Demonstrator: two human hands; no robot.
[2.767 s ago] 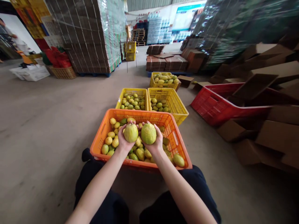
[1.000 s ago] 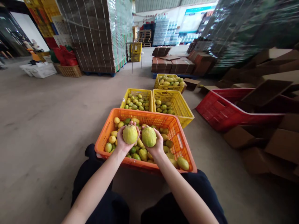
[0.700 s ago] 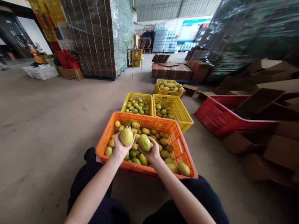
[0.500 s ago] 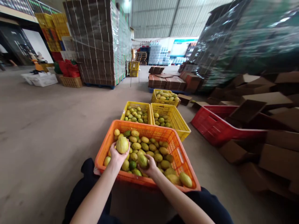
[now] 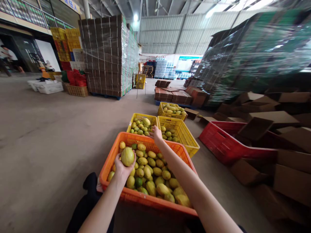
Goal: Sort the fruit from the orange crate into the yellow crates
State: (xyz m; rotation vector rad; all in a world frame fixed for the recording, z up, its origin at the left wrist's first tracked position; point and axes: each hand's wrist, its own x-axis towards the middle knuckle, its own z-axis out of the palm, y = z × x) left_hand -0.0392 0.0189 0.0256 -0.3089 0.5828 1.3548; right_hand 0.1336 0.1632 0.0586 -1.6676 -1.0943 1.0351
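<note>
A large orange crate [image 5: 114, 152] full of oval yellow-green fruit stands right in front of me. My left hand [image 5: 123, 166] is cupped around a pale yellow-green fruit [image 5: 127, 156], held above the crate's left part. Over the crate's far rim reaches my right hand [image 5: 155, 133], its fingers stretched out and holding nothing. Just beyond those fingers, a big yellow-green fruit [image 5: 146, 122] shows over the smaller fruit in the left yellow crate [image 5: 132, 120]; whether it rests on them I cannot tell.
Beside it is a right yellow crate [image 5: 188, 132], part filled with fruit. A third yellow crate [image 5: 173, 116] with fruit lies behind. To the right are a red crate [image 5: 218, 142] and loose cardboard boxes [image 5: 291, 184]. Wrapped carton stacks [image 5: 104, 58] rise farther back.
My right hand has moved forward from inside the orange crate to the left yellow crate and let go of its fruit. My left hand keeps its fruit. The view has tilted up.
</note>
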